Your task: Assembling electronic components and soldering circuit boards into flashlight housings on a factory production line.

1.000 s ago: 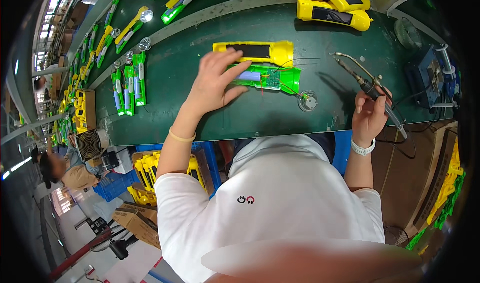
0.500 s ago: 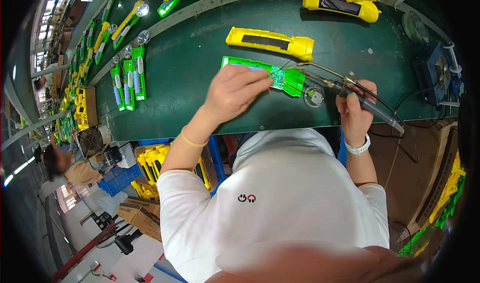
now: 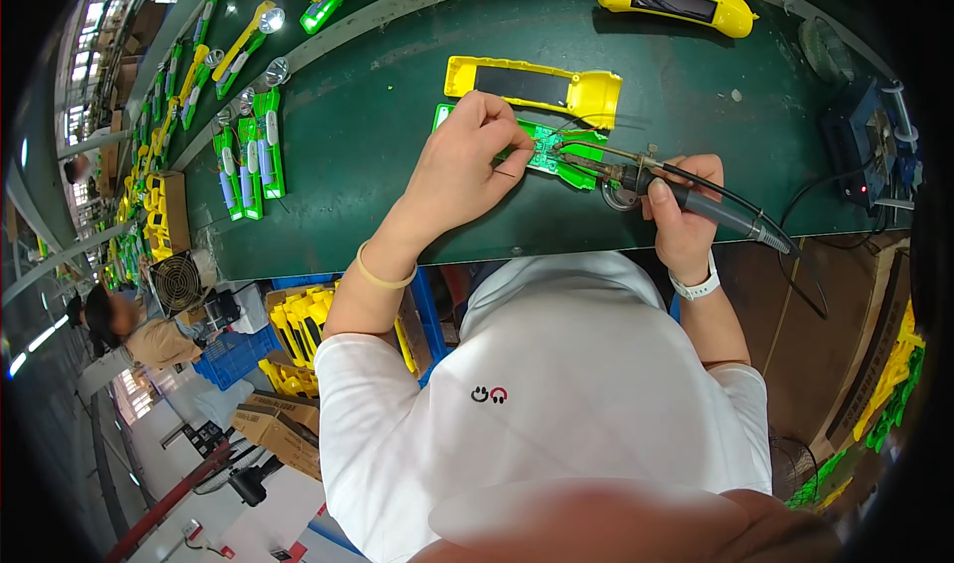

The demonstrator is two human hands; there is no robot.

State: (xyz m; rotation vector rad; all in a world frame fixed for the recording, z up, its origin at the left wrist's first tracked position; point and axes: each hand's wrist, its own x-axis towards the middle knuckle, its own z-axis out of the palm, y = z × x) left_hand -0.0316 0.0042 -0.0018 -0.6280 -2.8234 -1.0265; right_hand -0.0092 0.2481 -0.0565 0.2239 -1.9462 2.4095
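A green lamp housing half [image 3: 588, 144] lies on the bench with a small green circuit board [image 3: 546, 152] in it. My left hand [image 3: 452, 175] is over the housing's left part, thumb and forefinger pinched at the board's left edge on a thin wire [image 3: 506, 172]; the pinched spot is mostly hidden. In my right hand [image 3: 684, 220] is a soldering iron [image 3: 711, 208] with a thin metal guide tube; its tip points left onto the board. A round lamp reflector [image 3: 618, 198] sits partly under the iron. Just behind lies a yellow housing half [image 3: 594, 98] with a dark panel.
A blue soldering station [image 3: 853, 156] stands at the right, its cable running to the iron. Several green housings with battery cells [image 3: 245, 170] lie at the left. Yellow lamp housings [image 3: 676, 4] are at the back right. A metal rail [image 3: 397, 6] crosses the bench.
My right hand has moved left, bringing the iron's tip onto the circuit board. My left hand's fingers have drawn from stretched over the housing into a raised pinch.
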